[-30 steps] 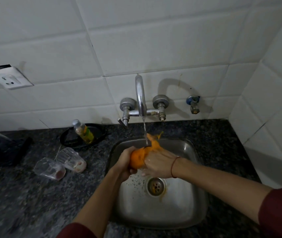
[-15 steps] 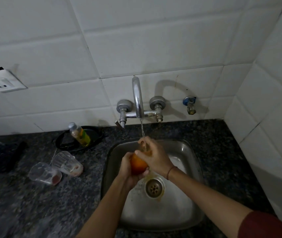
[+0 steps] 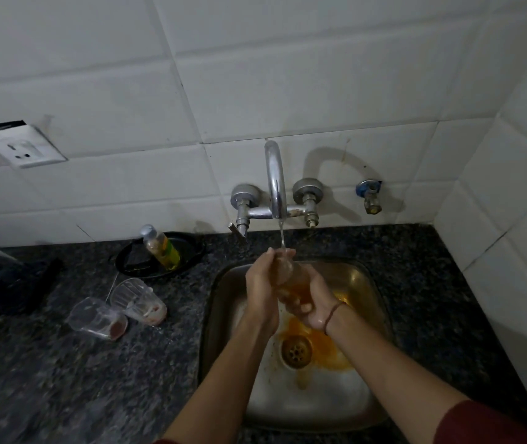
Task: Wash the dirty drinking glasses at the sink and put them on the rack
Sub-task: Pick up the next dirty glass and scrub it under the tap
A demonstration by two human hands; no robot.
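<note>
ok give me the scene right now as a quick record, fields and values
held glass: under the running water, orange tint low in it
left hand: grips the held glass near its top
right hand: grips it lower down
tap: running
sink: orange stain around the drain
left counter glass: on its side, reddish residue
right counter glass: on its side, reddish residue
soap bottle: lying in a black dish on the counter
</note>
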